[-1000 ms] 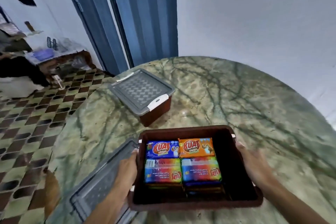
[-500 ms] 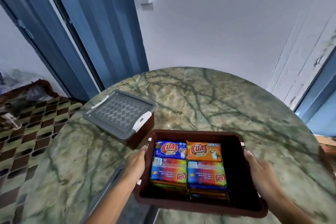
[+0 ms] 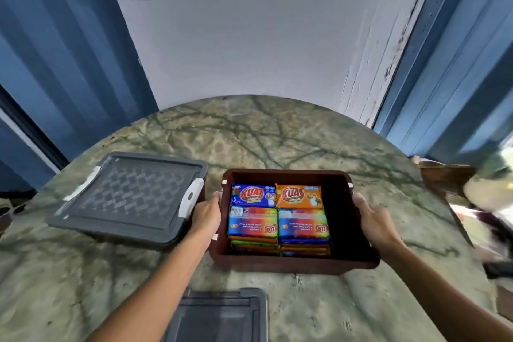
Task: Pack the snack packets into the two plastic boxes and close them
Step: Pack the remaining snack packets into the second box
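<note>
Head view: I've slid the open box (image 3: 294, 261) beside the closed box (image 3: 130, 197); left grip (image 3: 206, 215) and right grip (image 3: 373, 221) clasp its sides. Loose lid (image 3: 219, 316) goes on next.

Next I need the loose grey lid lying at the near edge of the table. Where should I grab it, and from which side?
Probably by its far right corner, reaching from the right. The loose grey lid lies flat on the table, its near part cut off by the frame, and the left forearm crosses its left side. Both the left hand and right hand hold the open brown box.
</note>
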{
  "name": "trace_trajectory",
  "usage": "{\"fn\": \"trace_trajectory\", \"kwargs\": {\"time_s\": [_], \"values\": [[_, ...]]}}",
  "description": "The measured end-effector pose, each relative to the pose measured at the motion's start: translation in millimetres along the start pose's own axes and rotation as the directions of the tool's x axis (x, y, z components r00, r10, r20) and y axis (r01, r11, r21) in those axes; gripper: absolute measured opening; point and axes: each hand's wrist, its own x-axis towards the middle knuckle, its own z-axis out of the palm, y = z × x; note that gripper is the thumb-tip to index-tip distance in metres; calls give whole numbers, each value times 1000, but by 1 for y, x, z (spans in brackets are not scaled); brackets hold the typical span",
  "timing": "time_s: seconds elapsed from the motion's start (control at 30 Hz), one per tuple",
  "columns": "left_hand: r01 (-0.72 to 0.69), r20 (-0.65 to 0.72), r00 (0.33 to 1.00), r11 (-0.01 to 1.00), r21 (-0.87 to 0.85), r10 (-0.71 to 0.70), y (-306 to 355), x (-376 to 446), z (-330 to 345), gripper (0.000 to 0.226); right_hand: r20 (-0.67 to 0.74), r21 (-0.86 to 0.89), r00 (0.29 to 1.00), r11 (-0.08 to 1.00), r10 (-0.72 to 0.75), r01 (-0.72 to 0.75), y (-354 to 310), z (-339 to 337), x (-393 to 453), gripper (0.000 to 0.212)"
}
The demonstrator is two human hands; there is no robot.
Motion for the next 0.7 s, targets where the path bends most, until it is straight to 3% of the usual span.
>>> {"fn": "trace_trajectory", "kwargs": {"time_s": [0.27,0.5,0.57,0.63,0.7], "values": [[48,28,999,996,-69,-47,11,35,20,43,-24,-65,1000,998,-15,13,-15,21,46,60],[81,61,995,991,-106,-75,10,35,18,41,-43,-298,999,954,-23,9,-18,24,49,63],[83,123,990,987,-135,-66,7,28,12,50,-53,-459,998,888,-28,1,-23,23,46,72],[78,203,978,981,-177,-41,1,18,5,58,-57,-643,993,764,-103,42,-30,22,35,63],[39,286,958,992,-124,-2,-14,2,-8,58,-35,-764,940,615,-339,193,-34,23,10,46]]}}
